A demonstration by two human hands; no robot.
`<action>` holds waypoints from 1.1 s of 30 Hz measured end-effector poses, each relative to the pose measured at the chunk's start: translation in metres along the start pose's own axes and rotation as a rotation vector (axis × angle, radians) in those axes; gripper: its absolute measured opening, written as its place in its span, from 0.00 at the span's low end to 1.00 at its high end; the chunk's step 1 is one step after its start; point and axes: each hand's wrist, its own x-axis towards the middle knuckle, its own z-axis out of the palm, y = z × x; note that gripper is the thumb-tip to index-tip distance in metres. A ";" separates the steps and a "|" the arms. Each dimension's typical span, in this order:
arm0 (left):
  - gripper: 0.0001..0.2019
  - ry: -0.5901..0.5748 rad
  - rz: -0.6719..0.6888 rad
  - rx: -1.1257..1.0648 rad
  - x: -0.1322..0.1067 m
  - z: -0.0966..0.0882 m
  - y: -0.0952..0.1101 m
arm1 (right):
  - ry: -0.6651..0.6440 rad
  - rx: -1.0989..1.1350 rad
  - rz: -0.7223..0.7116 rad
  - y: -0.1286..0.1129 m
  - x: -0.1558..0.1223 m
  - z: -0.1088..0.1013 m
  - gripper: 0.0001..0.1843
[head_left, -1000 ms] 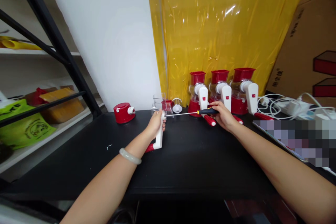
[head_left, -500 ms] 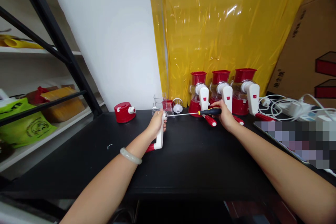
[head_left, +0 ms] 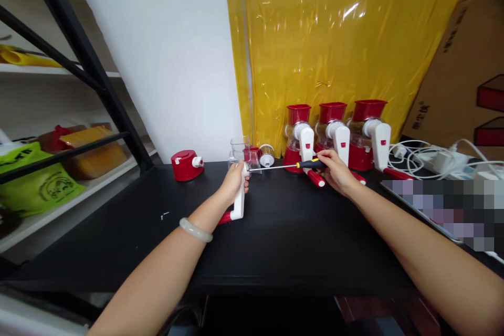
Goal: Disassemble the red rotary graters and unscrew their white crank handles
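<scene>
My left hand (head_left: pixel 235 179) is closed around the upper end of a white crank handle (head_left: pixel 239 203), whose red grip points left at the bottom. In my right hand (head_left: pixel 336 170) is a screwdriver (head_left: pixel 309 164) with a black and yellow handle, its fingers closed on the handle's end. The long shaft lies nearly level, and its tip meets the crank's top end beside my left thumb. Behind my left hand stand a clear plastic housing (head_left: pixel 240 146) and a metal grater drum (head_left: pixel 266 156). A red round base (head_left: pixel 186 166) sits further left.
Three red and white rotary graters (head_left: pixel 298 136) stand along the back right, cranks toward me. White cables and a power strip (head_left: pixel 443 161) lie at the right, near a blurred-out flat device (head_left: pixel 444 210). A black shelf frame (head_left: pixel 90 73) rises at the left of the black table (head_left: pixel 295 252).
My right hand has shifted slightly left and its fingers have changed position on the screwdriver handle. My left hand still holds the crank in about the same place.
</scene>
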 end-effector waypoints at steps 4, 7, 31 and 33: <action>0.15 0.005 -0.013 0.015 -0.001 0.001 -0.001 | -0.002 -0.005 0.010 0.003 0.001 -0.002 0.17; 0.14 0.011 -0.022 0.025 -0.001 0.002 0.000 | 0.006 -0.005 0.019 0.006 0.005 -0.004 0.14; 0.15 -0.012 -0.024 0.044 -0.003 0.003 -0.003 | 0.035 0.054 0.047 -0.004 0.003 -0.005 0.12; 0.14 -0.008 -0.026 0.044 -0.003 0.003 -0.002 | 0.048 -0.003 0.031 -0.001 0.004 -0.005 0.11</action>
